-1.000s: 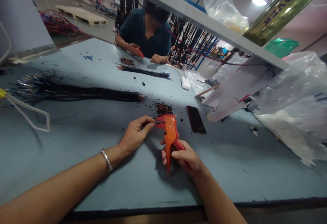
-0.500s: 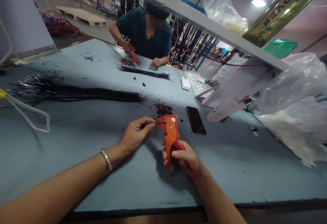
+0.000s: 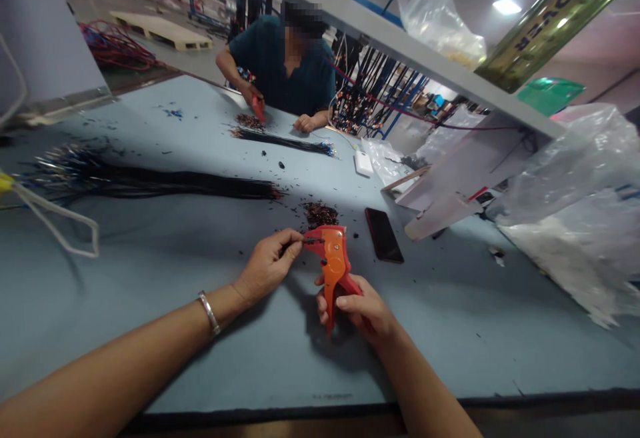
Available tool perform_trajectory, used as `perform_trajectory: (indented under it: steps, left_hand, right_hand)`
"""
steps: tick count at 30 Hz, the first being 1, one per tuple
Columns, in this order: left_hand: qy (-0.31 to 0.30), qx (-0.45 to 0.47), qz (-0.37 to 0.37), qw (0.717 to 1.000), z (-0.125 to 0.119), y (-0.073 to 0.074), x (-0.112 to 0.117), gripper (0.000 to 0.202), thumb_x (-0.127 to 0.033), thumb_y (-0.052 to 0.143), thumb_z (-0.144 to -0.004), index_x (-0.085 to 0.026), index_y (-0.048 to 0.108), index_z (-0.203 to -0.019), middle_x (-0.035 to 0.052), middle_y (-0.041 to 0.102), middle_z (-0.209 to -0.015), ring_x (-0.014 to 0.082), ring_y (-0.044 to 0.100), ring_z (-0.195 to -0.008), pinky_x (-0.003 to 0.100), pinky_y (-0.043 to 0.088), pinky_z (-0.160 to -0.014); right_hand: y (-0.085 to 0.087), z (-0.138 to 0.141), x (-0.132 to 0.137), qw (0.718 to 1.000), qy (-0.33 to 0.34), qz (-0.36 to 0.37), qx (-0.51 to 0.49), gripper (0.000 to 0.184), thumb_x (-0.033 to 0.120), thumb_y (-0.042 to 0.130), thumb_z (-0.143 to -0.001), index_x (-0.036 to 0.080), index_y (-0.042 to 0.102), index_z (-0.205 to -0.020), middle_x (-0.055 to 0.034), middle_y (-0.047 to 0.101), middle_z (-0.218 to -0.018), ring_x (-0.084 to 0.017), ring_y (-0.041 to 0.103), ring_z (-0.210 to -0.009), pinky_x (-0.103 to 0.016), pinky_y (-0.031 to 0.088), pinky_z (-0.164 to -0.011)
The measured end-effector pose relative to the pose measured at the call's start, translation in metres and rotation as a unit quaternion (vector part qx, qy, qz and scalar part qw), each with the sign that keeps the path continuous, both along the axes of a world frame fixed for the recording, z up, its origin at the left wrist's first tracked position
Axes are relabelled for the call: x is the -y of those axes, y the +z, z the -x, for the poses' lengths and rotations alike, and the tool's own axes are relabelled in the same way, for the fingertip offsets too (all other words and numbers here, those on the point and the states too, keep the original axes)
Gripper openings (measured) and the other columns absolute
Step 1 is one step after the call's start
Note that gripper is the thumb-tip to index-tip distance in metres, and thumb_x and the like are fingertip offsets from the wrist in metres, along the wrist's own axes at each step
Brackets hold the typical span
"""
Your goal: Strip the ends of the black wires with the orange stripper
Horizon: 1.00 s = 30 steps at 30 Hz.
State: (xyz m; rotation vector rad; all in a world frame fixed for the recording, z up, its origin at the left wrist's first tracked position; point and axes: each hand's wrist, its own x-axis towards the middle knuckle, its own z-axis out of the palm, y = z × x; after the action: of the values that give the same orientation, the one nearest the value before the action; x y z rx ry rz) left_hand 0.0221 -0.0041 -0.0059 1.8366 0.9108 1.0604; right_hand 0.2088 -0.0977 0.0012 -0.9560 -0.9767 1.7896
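Observation:
My right hand (image 3: 357, 308) is wrapped round the handles of an orange and red wire stripper (image 3: 336, 261), whose jaws point left. My left hand (image 3: 270, 261) pinches a thin dark wire (image 3: 306, 240) between thumb and fingers, right at those jaws. Most of the wire is hidden by the fingers. Just beyond the tool lies a small pile of stripped insulation bits (image 3: 320, 213). A long bundle of black wires (image 3: 190, 183) stretches across the table to the left, its far-left ends showing blue and silver tips.
Right of the tool lies a phone (image 3: 384, 235). Across the table (image 3: 225, 365), a co-worker (image 3: 285, 65) holds a red tool (image 3: 259, 109) near a second wire bundle (image 3: 285, 142). A white wire stand (image 3: 65, 225) stands left; plastic bags (image 3: 565, 225) lie right.
The stripper's jaws appear to have closed in slightly on the wire at my left fingertips. The co-worker's red tool has shifted a little to the left. Otherwise my hands are nearly still.

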Motion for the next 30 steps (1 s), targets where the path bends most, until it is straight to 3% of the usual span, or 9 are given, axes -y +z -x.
perform_trajectory:
  steps: [15,30]
  left_hand:
    - [0.016,0.008,-0.098,0.995,0.0017,0.0031,0.0056,0.016,-0.019,0.047,-0.088,-0.016,0.06,-0.08,-0.0016,0.056,-0.068,0.0106,0.049,-0.063,0.021,0.039,-0.061]
    - [0.023,-0.009,-0.059,0.998,0.0036,0.0068,0.008,0.018,-0.023,0.048,-0.086,-0.014,0.061,-0.077,-0.0036,0.053,-0.06,0.0089,0.045,-0.056,0.019,0.037,-0.055]
  right_hand:
    - [-0.0015,0.0025,0.0014,0.999,-0.016,-0.02,0.026,0.034,0.031,0.075,-0.066,0.012,0.06,-0.09,-0.0004,0.058,-0.063,-0.012,0.054,-0.049,-0.022,0.043,-0.044]
    - [-0.0052,0.0075,0.0043,0.997,-0.037,-0.035,0.059,0.029,0.033,0.075,-0.068,0.012,0.058,-0.079,0.0018,0.054,-0.056,-0.01,0.049,-0.043,-0.02,0.039,-0.04]
